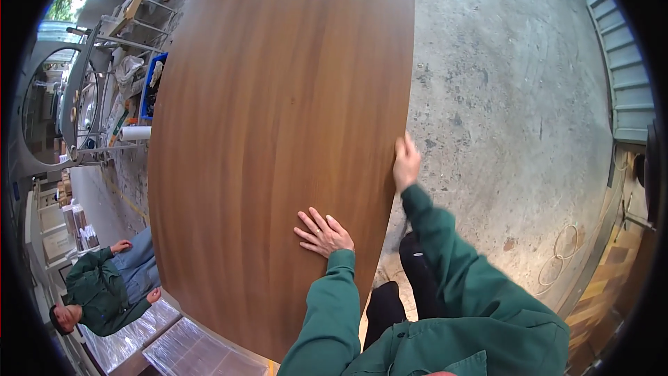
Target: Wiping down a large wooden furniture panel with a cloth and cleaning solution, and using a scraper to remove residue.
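The large brown wood-grain panel (278, 146) fills the centre, its right edge clasped at three o'clock by the right hand (406, 163) closed around it, while the left hand (323, 233) lies flat and open on its face at five o'clock, apparently steadying it above the concrete floor (508, 118).

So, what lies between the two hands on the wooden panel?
In the head view, only bare brown wood of the panel lies between the left hand, flat on its face, and the right hand, which grips its right edge.
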Demonstrator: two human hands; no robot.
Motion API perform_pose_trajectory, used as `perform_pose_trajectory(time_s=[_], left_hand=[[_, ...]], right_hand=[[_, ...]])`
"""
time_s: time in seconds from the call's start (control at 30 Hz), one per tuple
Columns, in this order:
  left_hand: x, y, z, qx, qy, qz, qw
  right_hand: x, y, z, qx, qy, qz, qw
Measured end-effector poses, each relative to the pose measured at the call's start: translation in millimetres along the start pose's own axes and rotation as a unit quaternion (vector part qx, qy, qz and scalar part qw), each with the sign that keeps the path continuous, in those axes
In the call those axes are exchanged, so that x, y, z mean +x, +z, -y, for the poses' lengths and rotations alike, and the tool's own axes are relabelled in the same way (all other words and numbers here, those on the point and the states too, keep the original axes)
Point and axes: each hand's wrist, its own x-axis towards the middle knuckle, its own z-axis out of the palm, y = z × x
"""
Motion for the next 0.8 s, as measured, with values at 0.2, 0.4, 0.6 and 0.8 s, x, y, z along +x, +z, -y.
perform_pose_trajectory(time_s=[0.2,0.4,0.6,0.8], left_hand=[[6,-1,10,-0.007,0.013,-0.014,1.000],[4,6,22,-0.014,0.127,-0.064,0.990],[-92,-3,-49,-0.245,0.413,0.208,0.852],[-149,-21,-21,-0.500,0.563,0.237,0.614]], right_hand=[[49,13,16,0.140,0.063,0.079,0.985],[-89,-108,-52,0.030,0.249,0.167,0.954],[-88,-288,-131,0.040,0.329,-0.056,0.942],[-75,-299,-84,-0.024,0.248,-0.078,0.965]])
